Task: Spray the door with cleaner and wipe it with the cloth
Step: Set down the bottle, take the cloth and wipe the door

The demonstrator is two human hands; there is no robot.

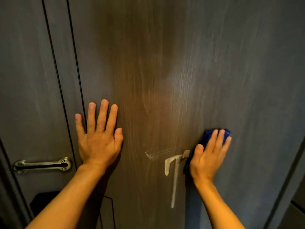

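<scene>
A dark wood-grain door (156, 63) fills the view. My left hand (99, 139) lies flat on it near its left edge, fingers spread, holding nothing. My right hand (208, 156) presses a folded blue cloth (206, 138) against the door at the lower right, palm flat over the cloth. Just left of the cloth, white foamy cleaner (173, 164) runs down the door in two streaks, with a thin smeared patch (153, 155) beside them. No spray bottle is in view.
A metal latch handle (42, 165) is fixed on the panel to the left, beyond the door's edge gap (72, 63). A black object (44, 202) sits low under the handle. The door frame (287, 187) runs down the right side.
</scene>
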